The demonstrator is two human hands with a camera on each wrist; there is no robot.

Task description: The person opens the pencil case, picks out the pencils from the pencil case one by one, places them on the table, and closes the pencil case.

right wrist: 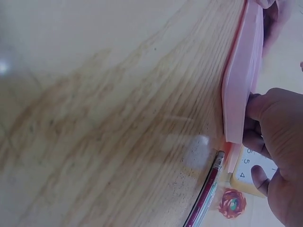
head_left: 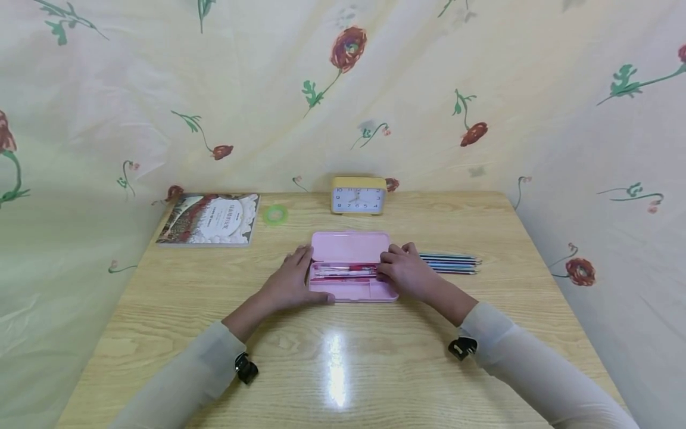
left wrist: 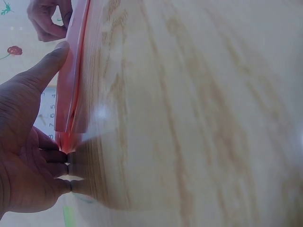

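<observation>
A pink pencil case (head_left: 351, 247) lies with its lid folded back in the middle of the table. Several pens (head_left: 348, 271), white, pink and red, lie in its long rear compartment. My left hand (head_left: 292, 283) grips the case's left end, thumb on the front edge and fingers along the left side. In the left wrist view the thumb (left wrist: 54, 59) lies against the pink wall. My right hand (head_left: 407, 271) reaches in at the right end, its fingers curled at the pens' right ends. Those fingertips are partly hidden behind the case wall (right wrist: 241, 90) in the right wrist view.
Several dark and blue pencils (head_left: 450, 263) lie just right of the case. Behind it stands a yellow clock (head_left: 358, 195) against the flowered curtain. At the back left are a book (head_left: 209, 220) and a green ring-shaped roll (head_left: 276, 215).
</observation>
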